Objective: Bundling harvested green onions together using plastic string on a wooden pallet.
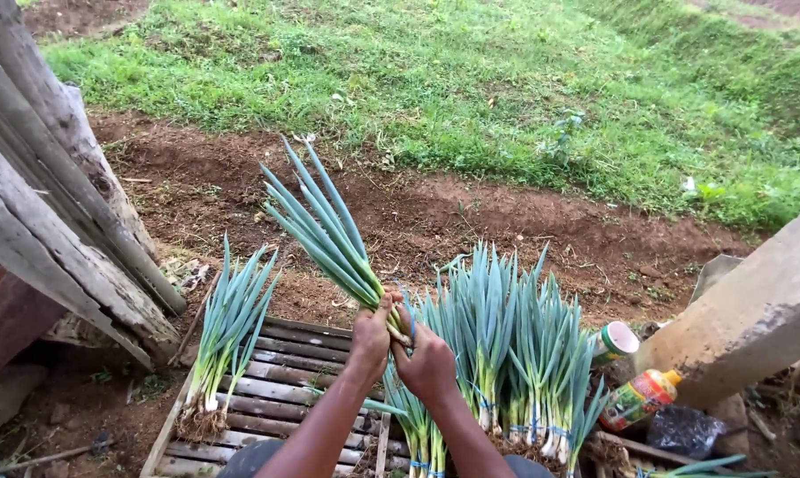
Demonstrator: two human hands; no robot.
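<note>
My left hand (371, 335) grips a bunch of green onions (325, 232) near its lower stalks, the blue-green leaves fanning up and to the left. My right hand (425, 361) is closed on the same bunch just below and right of the left hand, where a blue band shows. Both hands are above a slatted wooden rack (280, 389). Several tied bunches of green onions (515, 354) stand upright on the rack's right side. A separate bunch (227, 332) leans at the rack's left edge.
Weathered wooden planks (55, 212) lean at the left. A concrete beam (754, 310) slants at the right, with a plastic bottle (641, 398) and a small can (614, 341) beside it. Bare soil (471, 212) and then grass (506, 80) lie beyond.
</note>
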